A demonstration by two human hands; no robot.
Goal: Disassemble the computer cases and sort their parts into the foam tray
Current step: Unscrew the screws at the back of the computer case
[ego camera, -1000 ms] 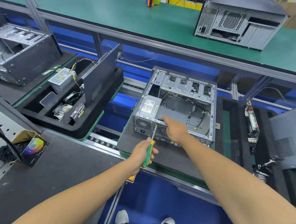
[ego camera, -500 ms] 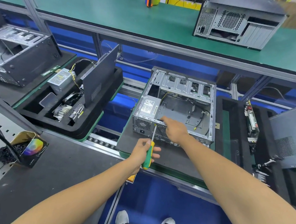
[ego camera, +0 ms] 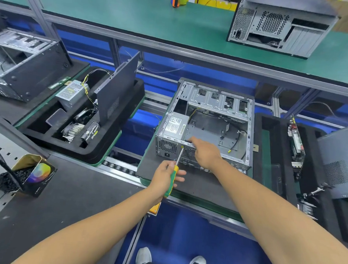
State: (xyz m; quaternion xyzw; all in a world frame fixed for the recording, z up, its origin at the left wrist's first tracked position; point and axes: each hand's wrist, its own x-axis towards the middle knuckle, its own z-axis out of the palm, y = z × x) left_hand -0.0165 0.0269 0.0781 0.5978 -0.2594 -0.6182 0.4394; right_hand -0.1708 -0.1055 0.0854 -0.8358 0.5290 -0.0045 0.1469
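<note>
- Left hand (ego camera: 164, 178): forearm enters from 7 o'clock and reaches up toward the centre; fingers and thumb curled round the handle of a screwdriver (ego camera: 172, 177), two fingertips sticking out loosely to the right of the handle.
- Screwdriver: green and yellow handle, bare metal shaft slanting up toward 12 o'clock; its tip meets the rear panel of the open computer case (ego camera: 208, 125) just beside the power supply (ego camera: 173, 127).
- Right hand (ego camera: 205, 153): forearm comes in from 4 o'clock, stretched long and nearly straight; the hand rests over the near top edge of the case, index finger extended toward 10 o'clock and touching the rim next to the power supply, other fingers bent under. Whether they pinch anything cannot be told.
- Open computer case: centre of view, lying on its side on a dark pad on the table (ego camera: 188, 185), side panel off, interior mostly bare with a few cables; power supply seated in its 9 o'clock corner.
- Foam tray (ego camera: 82, 148): at 9 o'clock from the case, black, holding a loose power supply, a leaning side panel (ego camera: 115, 92), and smaller parts in its pockets.
- Second foam tray (ego camera: 273, 158): at 3 o'clock, touching the pad, with a circuit card standing in a slot.
- Another case (ego camera: 277, 26): on the green upper shelf at 1 o'clock.
- Small box of black screws (ego camera: 32, 174): at 8 o'clock.
</note>
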